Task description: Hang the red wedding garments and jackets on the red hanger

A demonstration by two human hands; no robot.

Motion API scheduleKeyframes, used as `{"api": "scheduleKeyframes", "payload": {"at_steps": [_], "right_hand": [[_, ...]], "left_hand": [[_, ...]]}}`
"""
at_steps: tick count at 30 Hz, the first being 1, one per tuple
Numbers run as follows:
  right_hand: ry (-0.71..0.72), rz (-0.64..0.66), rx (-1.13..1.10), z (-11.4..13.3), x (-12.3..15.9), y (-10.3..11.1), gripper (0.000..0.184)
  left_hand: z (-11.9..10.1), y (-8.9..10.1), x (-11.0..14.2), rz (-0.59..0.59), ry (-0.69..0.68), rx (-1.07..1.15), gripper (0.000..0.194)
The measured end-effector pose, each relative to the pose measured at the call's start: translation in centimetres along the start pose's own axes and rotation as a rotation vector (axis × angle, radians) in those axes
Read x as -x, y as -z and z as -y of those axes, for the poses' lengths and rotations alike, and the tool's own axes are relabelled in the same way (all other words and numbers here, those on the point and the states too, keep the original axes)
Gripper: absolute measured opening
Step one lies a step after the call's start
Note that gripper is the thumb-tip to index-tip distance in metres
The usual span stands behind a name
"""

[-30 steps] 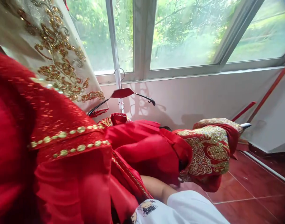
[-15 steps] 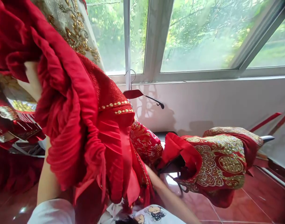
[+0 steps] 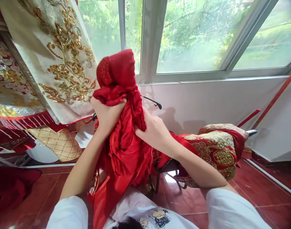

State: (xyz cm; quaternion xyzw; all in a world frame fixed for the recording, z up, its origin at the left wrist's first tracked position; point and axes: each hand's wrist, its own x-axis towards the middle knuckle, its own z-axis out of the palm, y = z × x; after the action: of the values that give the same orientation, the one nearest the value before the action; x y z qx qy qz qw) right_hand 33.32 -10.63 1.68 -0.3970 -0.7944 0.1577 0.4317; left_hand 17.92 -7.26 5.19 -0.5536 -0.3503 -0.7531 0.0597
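Note:
A bunched red garment (image 3: 122, 127) hangs in front of me, gathered into a thick roll. My left hand (image 3: 106, 116) is clenched round its upper part, just below the top fold. My right hand (image 3: 153, 132) grips the cloth from the right side, a little lower. The rest of the red garment drops down toward my lap. A black hanger arm (image 3: 153, 101) sticks out behind the cloth.
A cream garment with gold embroidery (image 3: 57, 60) hangs at the upper left. A red and gold embroidered garment (image 3: 217, 152) lies over a chair at the right. Window (image 3: 195, 35) and white wall stand behind. Red floor tiles (image 3: 262, 194) lie below, red rods lean at far right.
The red garment, spread wide over my left arm before, is now gathered into a tight roll. Both hands have come up and closed on it in front of me.

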Motion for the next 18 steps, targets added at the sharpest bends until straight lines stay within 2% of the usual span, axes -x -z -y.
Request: {"api": "scheduleKeyframes", "payload": {"at_steps": [3,4,6,8,10,12,15,18], "right_hand": [[-0.013,0.077,0.200,-1.3,-0.2,1.1,0.017],[-0.007,0.104,0.202,-1.9,-0.5,1.4,0.014],[0.023,0.150,0.077,-3.0,-1.5,1.7,0.012],[0.030,0.211,-0.189,-3.9,-3.0,1.2,0.013],[-0.008,0.320,-0.484,-4.7,-4.4,0.1,0.022],[-0.074,0.387,-0.678,-5.2,-5.5,-1.2,0.025],[-0.239,0.321,-0.777,-5.7,-6.4,-2.3,0.017],[-0.382,0.251,-0.774,-5.9,-7.2,-0.9,0.013]], "left_hand": [[1.1,0.7,0.8,0.118,0.031,0.001,0.023],[1.4,0.9,0.9,0.141,0.065,-0.004,0.023],[2.0,1.2,1.1,0.154,0.124,-0.015,0.023],[2.4,1.2,1.5,0.168,0.161,-0.013,0.024],[2.8,1.1,1.9,0.187,0.178,0.013,0.023],[3.3,0.9,2.3,0.205,0.194,0.032,0.022],[4.8,1.2,2.9,0.267,0.210,-0.002,0.020],[7.1,2.4,3.3,0.385,0.217,-0.067,0.018]]}}
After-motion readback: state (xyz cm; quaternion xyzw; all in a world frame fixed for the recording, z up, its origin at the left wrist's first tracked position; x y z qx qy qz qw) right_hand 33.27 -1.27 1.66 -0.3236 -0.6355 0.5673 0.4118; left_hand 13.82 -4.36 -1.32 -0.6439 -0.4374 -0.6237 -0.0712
